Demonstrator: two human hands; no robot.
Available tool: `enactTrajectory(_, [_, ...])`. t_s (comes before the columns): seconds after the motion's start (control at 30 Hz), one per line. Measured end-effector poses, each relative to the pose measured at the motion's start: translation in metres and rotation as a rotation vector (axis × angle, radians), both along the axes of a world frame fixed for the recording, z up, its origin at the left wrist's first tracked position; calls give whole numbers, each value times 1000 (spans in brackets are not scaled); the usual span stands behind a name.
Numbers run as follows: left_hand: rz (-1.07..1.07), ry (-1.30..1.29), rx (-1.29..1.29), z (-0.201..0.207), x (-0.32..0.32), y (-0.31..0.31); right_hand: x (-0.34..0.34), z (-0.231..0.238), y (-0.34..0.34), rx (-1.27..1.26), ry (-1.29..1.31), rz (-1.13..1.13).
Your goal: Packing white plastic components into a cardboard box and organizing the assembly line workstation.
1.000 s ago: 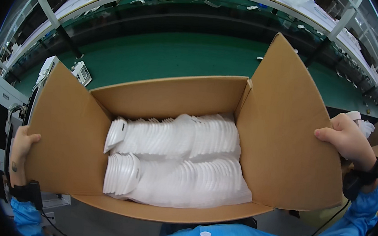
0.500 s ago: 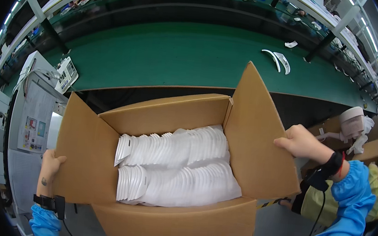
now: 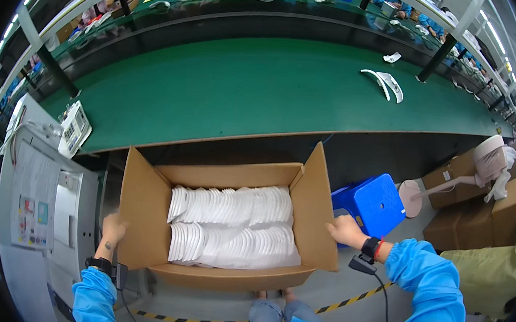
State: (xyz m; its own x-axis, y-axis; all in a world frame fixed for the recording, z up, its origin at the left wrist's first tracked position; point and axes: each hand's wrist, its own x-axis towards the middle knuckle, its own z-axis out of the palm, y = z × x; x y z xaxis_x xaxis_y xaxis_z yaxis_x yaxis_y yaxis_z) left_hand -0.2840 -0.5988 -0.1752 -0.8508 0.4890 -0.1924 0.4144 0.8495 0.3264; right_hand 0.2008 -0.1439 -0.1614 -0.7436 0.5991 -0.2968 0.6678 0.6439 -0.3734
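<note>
An open cardboard box (image 3: 231, 176) is between my two hands, in front of the green workbench (image 3: 227, 90). Inside lie two rows of thin white curved plastic parts (image 3: 185, 241), stacked on edge, with translucent white wrapping over much of them. My left hand (image 3: 114, 228) is closed on the outer edge of the box's left flap. On the other side, my right hand (image 3: 348, 232) pinches the edge of the right flap, thumb toward the inside. The underside of the box is hidden.
A blue stool (image 3: 371, 203) stands right of the box, near a pink fan (image 3: 488, 159) and more cartons (image 3: 463, 224). A person in a yellow-green sleeve (image 3: 490, 270) is at far right. White curved pieces (image 3: 392, 86) rest on the bench; a grey cabinet (image 3: 24, 200) is at left.
The box, held by both flaps, looks smaller and farther below me. My hands have come closer together with it. The blue stool, my legs and the striped floor tape now show.
</note>
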Motion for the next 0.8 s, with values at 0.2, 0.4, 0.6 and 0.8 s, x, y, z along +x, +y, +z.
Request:
enactTrajectory(0.2, [99, -87, 31, -88, -5, 30, -22, -83, 12, 5, -15, -19])
enactTrajectory(0.4, [135, -171, 43, -134, -29, -14, -36, -115, 9, 48, -61, 93])
enactTrajectory(0.6, [137, -133, 42, -137, -9, -5, -34, -116, -4, 17, -59, -44])
enactTrajectory(0.8, [315, -153, 116, -136, -5, -32, -26, -112, -1, -1, -97, -23])
